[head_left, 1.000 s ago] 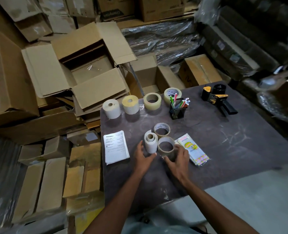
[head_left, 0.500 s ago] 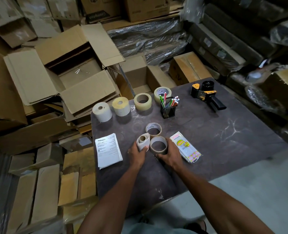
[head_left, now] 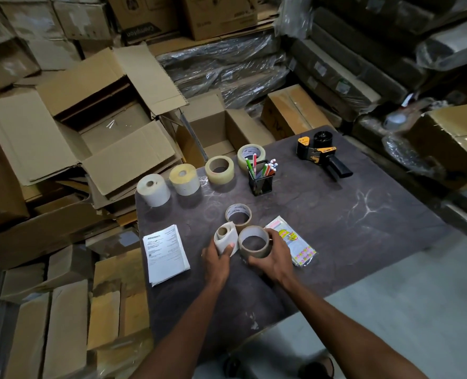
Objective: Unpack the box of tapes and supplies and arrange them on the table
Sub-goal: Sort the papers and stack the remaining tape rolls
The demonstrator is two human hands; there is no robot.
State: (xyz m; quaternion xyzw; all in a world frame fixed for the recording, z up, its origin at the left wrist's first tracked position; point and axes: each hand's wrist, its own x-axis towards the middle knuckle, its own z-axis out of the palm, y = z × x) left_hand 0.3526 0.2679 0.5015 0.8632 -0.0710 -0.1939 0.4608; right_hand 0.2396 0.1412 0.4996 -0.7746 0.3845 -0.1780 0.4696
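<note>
Near the front middle of the table (head_left: 336, 242), both hands work side by side on two rolls that sit almost touching. The left hand (head_left: 217, 257) curls round the loose white label roll (head_left: 225, 237), thumb pressed on its near face; that roll's core points up and slightly away, with its outer wrap loosened. The right hand (head_left: 274, 259) wraps the brown tape roll (head_left: 254, 242) from its right and near side, fingers on the outer wall, the hole facing up so the roll lies flat. Each roll lies directly ahead of the hand that holds it, so neither arm needs to cross. Just beyond them, a smaller tape roll (head_left: 238, 213) lies flat, close to both; the sticker packet (head_left: 295, 243) lies just right of the right hand, partly under its fingers. Judging by the far row of four rolls, the next move probably slides these two into line with the smaller roll, each hand pushing away from the body.
</note>
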